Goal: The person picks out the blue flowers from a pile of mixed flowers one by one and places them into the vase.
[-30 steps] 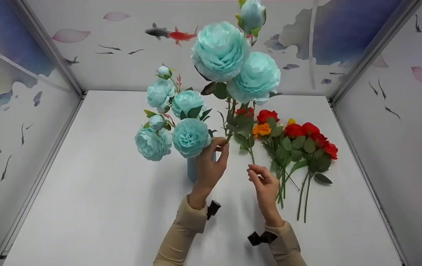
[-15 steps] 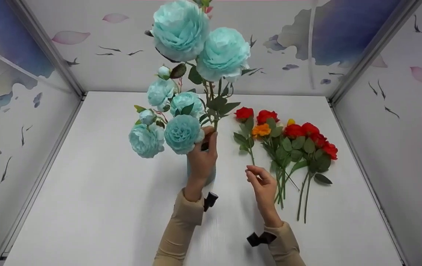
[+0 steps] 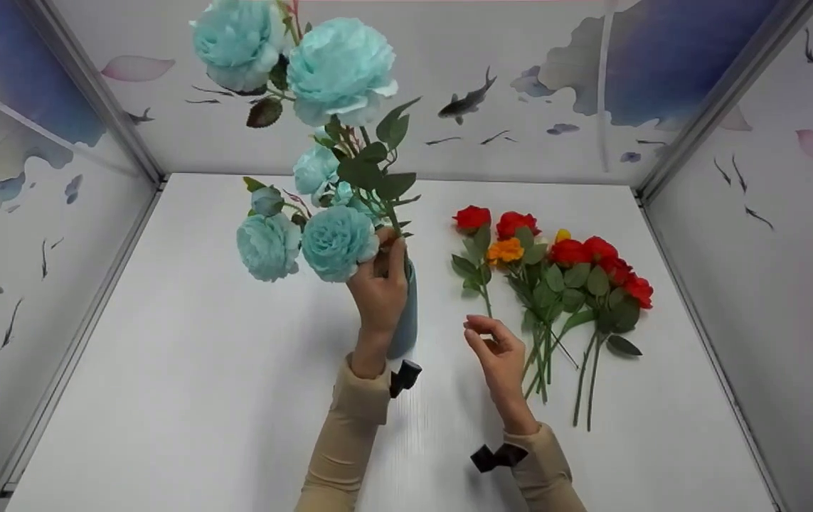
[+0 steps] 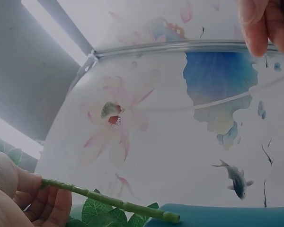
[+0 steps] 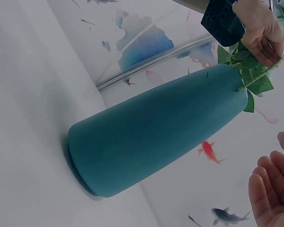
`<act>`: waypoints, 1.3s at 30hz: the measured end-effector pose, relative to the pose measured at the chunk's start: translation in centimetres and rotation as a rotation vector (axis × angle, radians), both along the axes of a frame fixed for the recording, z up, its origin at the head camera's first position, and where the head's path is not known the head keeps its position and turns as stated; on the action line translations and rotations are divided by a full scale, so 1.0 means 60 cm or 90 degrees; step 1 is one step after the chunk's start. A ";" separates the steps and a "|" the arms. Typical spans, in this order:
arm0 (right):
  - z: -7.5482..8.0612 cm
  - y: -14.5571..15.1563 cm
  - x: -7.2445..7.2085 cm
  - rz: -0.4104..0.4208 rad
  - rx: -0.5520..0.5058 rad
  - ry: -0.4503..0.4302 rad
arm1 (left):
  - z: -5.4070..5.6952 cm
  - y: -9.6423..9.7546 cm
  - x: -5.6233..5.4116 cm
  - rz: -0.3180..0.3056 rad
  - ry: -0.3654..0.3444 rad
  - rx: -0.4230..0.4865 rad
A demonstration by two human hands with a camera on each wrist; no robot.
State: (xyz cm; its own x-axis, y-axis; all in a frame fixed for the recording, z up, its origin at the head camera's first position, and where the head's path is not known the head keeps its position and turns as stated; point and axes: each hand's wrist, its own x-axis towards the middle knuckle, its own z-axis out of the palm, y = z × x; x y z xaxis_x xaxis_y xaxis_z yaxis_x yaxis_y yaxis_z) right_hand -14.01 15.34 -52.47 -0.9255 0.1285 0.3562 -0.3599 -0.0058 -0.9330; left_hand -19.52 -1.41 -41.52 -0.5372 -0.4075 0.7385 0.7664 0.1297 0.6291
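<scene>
My left hand (image 3: 380, 290) pinches the green stem (image 4: 106, 198) of a tall turquoise artificial peony (image 3: 342, 71) between thumb and fingers. In the left wrist view the stem's cut end lies right at the rim of the blue-green vase (image 5: 156, 130). Smaller turquoise blooms (image 3: 338, 244) stand at the vase's mouth, partly behind the left hand. The vase is upright on the table, its upper part partly hidden by that hand in the head view. To the right of the vase, my right hand (image 3: 500, 363) hovers with loosely bent fingers and holds nothing.
Red roses (image 3: 570, 252), an orange flower (image 3: 505, 250) and a yellow bud lie with their green stems on the white table (image 3: 164, 398) at the right. Printed walls (image 3: 755, 284) enclose the table at the back and both sides.
My left hand has carried the tall peony leftward, from the vase's right side to over its mouth, with the blooms swinging further left. The right hand has shifted only slightly left.
</scene>
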 end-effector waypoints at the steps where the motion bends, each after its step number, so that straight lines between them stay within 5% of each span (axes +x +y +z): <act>1: 0.007 -0.004 0.000 0.006 0.011 0.005 | 0.002 0.000 0.000 -0.005 -0.003 0.009; 7: 0.038 -0.025 0.001 0.035 0.064 0.022 | 0.010 0.002 0.000 -0.023 -0.031 0.057; 19: 0.054 -0.046 -0.014 0.051 0.065 0.020 | 0.017 0.007 0.005 -0.029 -0.054 0.064; 32: 0.078 -0.075 -0.052 0.087 0.090 0.057 | -0.002 0.004 0.001 0.098 0.018 -0.066; 39: 0.040 -0.077 -0.078 0.084 0.097 0.061 | -0.008 0.002 0.007 0.128 0.010 -0.100</act>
State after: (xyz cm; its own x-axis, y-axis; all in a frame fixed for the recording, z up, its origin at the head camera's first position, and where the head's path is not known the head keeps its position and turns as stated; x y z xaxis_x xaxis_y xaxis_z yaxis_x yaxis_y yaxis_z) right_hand -18.68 10.75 -50.10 -0.8917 -0.0538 0.4494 -0.4525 0.0789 -0.8883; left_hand -19.10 -1.30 -42.03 -0.4448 -0.3837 0.8093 0.7255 0.3755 0.5768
